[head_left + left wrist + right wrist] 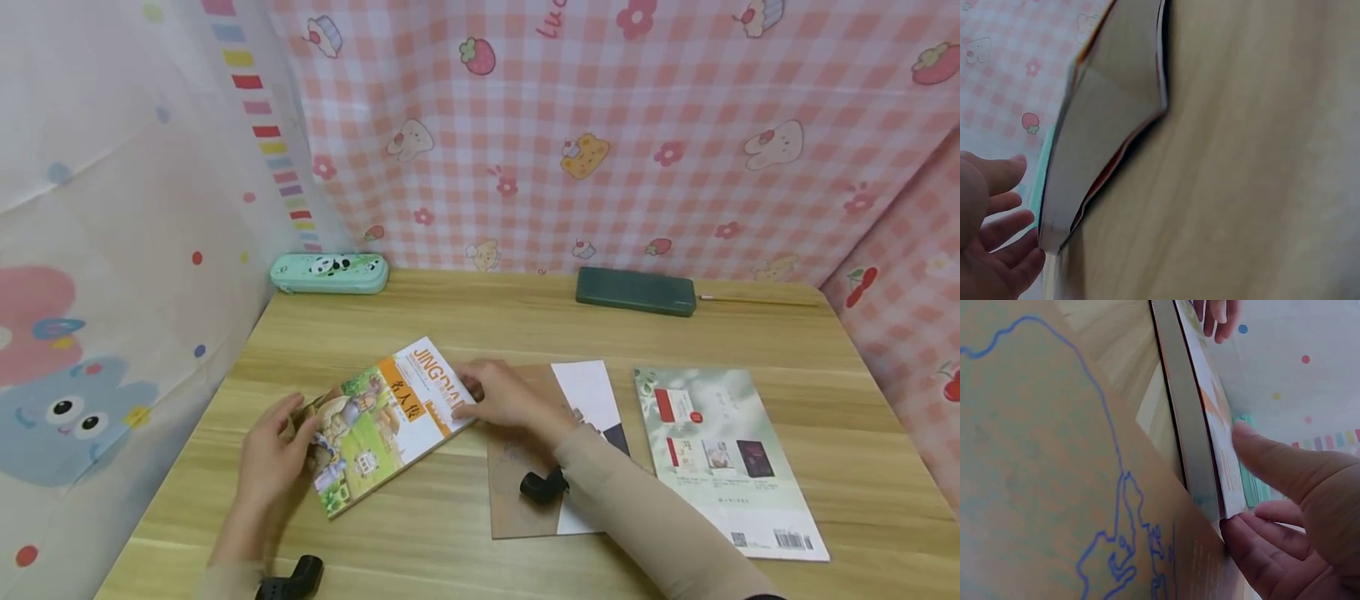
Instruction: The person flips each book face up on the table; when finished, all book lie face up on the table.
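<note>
Book (390,433), its title (407,399) legible only in head view

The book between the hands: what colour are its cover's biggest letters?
The book has orange letters on white; the head view shows them best.

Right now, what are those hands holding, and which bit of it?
A colourful book: in the head view, the left hand holds its left end, the right hand its right end.

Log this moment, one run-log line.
left hand: touches illustrated book; right hand: holds its right end; mint pencil case: back left
</note>
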Available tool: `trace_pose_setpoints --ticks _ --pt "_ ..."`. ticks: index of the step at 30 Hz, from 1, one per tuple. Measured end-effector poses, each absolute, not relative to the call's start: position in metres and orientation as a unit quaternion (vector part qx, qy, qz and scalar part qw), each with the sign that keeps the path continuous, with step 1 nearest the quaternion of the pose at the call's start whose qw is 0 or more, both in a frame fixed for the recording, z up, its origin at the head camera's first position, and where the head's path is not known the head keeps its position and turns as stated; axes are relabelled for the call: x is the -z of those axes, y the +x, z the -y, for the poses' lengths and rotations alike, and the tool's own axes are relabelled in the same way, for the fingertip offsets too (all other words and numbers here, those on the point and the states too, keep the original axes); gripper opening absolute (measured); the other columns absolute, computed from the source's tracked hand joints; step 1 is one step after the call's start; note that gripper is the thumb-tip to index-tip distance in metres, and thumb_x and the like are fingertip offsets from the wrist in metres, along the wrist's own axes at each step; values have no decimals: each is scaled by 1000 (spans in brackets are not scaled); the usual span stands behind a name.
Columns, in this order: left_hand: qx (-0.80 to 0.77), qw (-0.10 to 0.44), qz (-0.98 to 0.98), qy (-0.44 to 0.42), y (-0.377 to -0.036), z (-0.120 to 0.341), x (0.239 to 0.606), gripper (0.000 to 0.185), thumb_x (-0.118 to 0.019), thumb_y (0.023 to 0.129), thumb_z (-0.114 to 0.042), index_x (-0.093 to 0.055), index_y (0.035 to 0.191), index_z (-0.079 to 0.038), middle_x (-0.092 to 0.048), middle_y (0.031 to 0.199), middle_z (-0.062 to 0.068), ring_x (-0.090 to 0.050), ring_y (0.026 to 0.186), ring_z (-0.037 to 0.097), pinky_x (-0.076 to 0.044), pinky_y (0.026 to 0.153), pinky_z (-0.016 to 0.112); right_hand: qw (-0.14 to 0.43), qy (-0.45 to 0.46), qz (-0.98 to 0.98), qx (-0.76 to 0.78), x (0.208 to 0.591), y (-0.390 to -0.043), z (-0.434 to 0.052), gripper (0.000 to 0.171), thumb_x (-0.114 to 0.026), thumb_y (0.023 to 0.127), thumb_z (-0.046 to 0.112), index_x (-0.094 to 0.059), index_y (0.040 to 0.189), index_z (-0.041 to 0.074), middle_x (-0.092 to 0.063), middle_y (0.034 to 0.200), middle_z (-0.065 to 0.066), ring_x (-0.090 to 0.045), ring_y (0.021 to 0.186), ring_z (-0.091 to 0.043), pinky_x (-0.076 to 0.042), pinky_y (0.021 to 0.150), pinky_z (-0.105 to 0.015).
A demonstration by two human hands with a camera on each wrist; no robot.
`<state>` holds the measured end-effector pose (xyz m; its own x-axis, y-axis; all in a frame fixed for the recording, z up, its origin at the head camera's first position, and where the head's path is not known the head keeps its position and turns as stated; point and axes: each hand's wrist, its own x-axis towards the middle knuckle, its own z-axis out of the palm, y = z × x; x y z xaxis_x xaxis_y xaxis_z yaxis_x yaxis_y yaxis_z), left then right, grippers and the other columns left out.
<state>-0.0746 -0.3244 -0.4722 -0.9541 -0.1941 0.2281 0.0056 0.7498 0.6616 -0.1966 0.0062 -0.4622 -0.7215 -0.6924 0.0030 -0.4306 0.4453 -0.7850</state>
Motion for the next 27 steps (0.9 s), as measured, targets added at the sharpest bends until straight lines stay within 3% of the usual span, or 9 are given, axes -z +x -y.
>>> trace_pose_setpoints --ticks 3,10,13,16,20,27 --pt "349 117 929 44 -81 330 473 51 -70 97 -14 -53 137 13 -50 143 33 -49 129 52 -43 106 61 160 -345 -841 386 462 -194 -8 41 -88 79 14 -70 115 6 -71 97 -3 -65 89 -13 -56 79 -26" --pt "353 108 929 33 -86 336 478 40 -72 93 -5 -61 128 13 -58 131 31 -57 122 47 -49 99 54 141 -338 -858 361 465 -193 -9 55 -92 72 12 -69 122 2 -68 100 -6 -64 90 -16 -56 81 -24" --pt "349 111 930 27 -85 337 479 35 -74 92 -4 -65 122 11 -62 126 29 -61 115 45 -52 95 52 147 -327 -856 371 466 -194 -10 54 -90 75 10 -69 125 2 -71 104 -7 -66 92 -16 -56 81 -23" --pt "347 103 932 32 -82 337 479 36 -76 91 -8 -67 121 9 -63 123 27 -64 107 41 -58 88 41 145 -324 -856 376 466 -197 -12 42 -87 79 9 -72 118 7 -73 102 -3 -65 90 -14 -56 80 -25" --pt "343 93 933 53 -76 335 480 37 -78 90 -14 -68 120 6 -65 120 25 -63 98 33 -53 77 27 138 -321 -858 378 466 -200 -14 33 -84 84 11 -74 115 14 -73 103 3 -64 92 -11 -55 83 -27" --pt "340 94 933 68 -66 325 477 42 -81 88 -15 -68 120 8 -65 120 28 -62 110 44 -51 91 54 129 -302 -850 411 470 -207 -15 31 -82 85 9 -75 116 10 -74 107 0 -67 97 -10 -56 87 -28"
